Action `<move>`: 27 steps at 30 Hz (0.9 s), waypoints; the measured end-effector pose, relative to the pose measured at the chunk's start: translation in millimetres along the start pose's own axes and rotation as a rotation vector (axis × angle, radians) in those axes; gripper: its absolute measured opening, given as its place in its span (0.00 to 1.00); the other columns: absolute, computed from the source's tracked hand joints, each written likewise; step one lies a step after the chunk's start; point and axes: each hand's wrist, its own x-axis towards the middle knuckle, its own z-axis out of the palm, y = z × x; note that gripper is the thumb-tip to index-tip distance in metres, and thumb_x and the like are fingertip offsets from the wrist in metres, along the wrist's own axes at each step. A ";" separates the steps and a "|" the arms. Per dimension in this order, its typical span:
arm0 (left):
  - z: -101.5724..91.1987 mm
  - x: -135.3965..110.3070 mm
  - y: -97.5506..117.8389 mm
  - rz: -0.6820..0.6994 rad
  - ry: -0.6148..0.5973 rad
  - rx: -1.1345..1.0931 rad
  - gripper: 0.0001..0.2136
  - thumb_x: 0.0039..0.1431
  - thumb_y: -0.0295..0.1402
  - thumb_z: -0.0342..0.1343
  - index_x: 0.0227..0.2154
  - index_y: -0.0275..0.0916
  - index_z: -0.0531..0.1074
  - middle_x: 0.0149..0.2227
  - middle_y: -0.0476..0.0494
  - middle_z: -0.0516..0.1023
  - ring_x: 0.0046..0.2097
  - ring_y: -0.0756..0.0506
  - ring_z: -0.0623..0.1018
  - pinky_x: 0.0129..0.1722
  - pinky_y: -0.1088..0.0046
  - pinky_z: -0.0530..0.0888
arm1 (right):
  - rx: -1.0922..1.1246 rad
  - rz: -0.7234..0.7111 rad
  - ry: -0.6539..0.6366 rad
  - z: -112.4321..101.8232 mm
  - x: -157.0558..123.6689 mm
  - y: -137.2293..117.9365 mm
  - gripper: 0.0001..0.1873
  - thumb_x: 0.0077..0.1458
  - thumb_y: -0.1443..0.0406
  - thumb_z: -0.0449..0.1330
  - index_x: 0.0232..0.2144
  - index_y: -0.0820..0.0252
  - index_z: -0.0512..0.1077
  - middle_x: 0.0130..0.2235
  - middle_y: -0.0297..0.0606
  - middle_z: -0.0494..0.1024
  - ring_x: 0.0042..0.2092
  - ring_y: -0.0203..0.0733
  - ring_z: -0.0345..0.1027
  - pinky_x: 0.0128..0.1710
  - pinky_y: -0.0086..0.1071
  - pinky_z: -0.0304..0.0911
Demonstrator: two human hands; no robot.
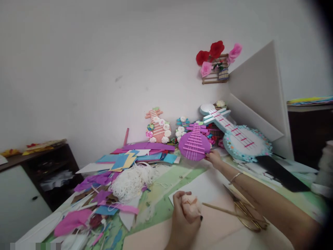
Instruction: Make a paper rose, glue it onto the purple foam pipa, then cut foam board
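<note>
My left hand (183,220) is closed around a pale pink flower (191,205) with crumpled-looking petals, low at the middle of the view. Stretched forward, my right hand (213,159) pinches the lower right edge of a purple pipa model (195,145) with lighter strips across its front. The pipa stands upright near the wall. Under my hands lie a white sheet (200,184) and a pale pink sheet (148,236). Gold-handled scissors (249,215) and a thin brown stick (220,209) rest to the right, below my right forearm.
White string (134,180) lies heaped on the left, among scattered colored sheets and a pink scrap (73,221). An orange flowered pipa model (157,128) and a large white-and-blue one (241,137) lean at the back. A black strip (282,173) lies at right. Paper flowers (217,49) hang above.
</note>
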 end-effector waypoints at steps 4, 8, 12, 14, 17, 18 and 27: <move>-19.0 11.1 21.7 0.161 0.008 0.061 0.24 0.45 0.25 0.59 0.47 0.40 0.61 0.47 0.39 0.71 0.48 0.42 0.75 0.49 0.65 0.71 | -0.047 0.139 -0.079 -27.6 -48.9 -10.4 0.13 0.58 0.62 0.59 0.44 0.65 0.70 0.44 0.41 0.74 0.41 0.39 0.71 0.42 0.39 0.69; -42.2 22.7 47.3 0.318 0.092 0.163 0.24 0.49 0.29 0.60 0.50 0.41 0.61 0.52 0.38 0.69 0.51 0.42 0.73 0.51 0.64 0.70 | -0.028 0.140 -0.187 -58.0 -121.0 -14.9 0.12 0.39 0.68 0.69 0.29 0.64 0.72 0.31 0.39 0.78 0.32 0.40 0.72 0.37 0.34 0.69; -49.5 24.5 60.0 0.355 0.093 0.263 0.24 0.49 0.30 0.60 0.51 0.40 0.63 0.52 0.39 0.70 0.51 0.41 0.73 0.51 0.62 0.70 | 0.018 0.173 -0.329 -82.0 -187.4 -12.9 0.18 0.34 0.62 0.72 0.28 0.61 0.71 0.29 0.38 0.78 0.29 0.40 0.72 0.32 0.34 0.68; -45.5 22.9 61.0 0.346 0.030 0.259 0.24 0.49 0.29 0.59 0.51 0.40 0.62 0.53 0.38 0.70 0.51 0.41 0.73 0.52 0.62 0.70 | -0.011 0.171 -0.351 -89.4 -210.4 -12.4 0.20 0.36 0.59 0.72 0.31 0.61 0.72 0.33 0.40 0.80 0.33 0.42 0.73 0.35 0.35 0.69; -34.9 21.0 63.2 0.360 0.002 0.136 0.28 0.48 0.29 0.61 0.52 0.41 0.57 0.56 0.35 0.67 0.54 0.40 0.72 0.53 0.61 0.70 | -0.021 0.160 -0.387 -93.6 -230.4 -14.8 0.23 0.36 0.56 0.72 0.33 0.61 0.72 0.36 0.42 0.80 0.35 0.46 0.74 0.37 0.39 0.71; -31.3 20.7 65.2 0.363 -0.002 0.086 0.28 0.48 0.29 0.61 0.52 0.41 0.55 0.57 0.34 0.67 0.54 0.40 0.72 0.52 0.61 0.71 | -0.028 0.150 -0.396 -93.5 -234.0 -16.0 0.23 0.36 0.55 0.72 0.33 0.61 0.72 0.36 0.43 0.80 0.36 0.46 0.74 0.37 0.39 0.71; -15.6 15.2 85.4 0.376 0.024 0.108 0.24 0.49 0.29 0.62 0.48 0.41 0.58 0.53 0.38 0.70 0.50 0.43 0.75 0.48 0.67 0.73 | -0.056 0.026 -0.374 -88.4 -245.5 -16.2 0.22 0.39 0.52 0.69 0.32 0.60 0.71 0.37 0.43 0.79 0.36 0.46 0.74 0.37 0.40 0.71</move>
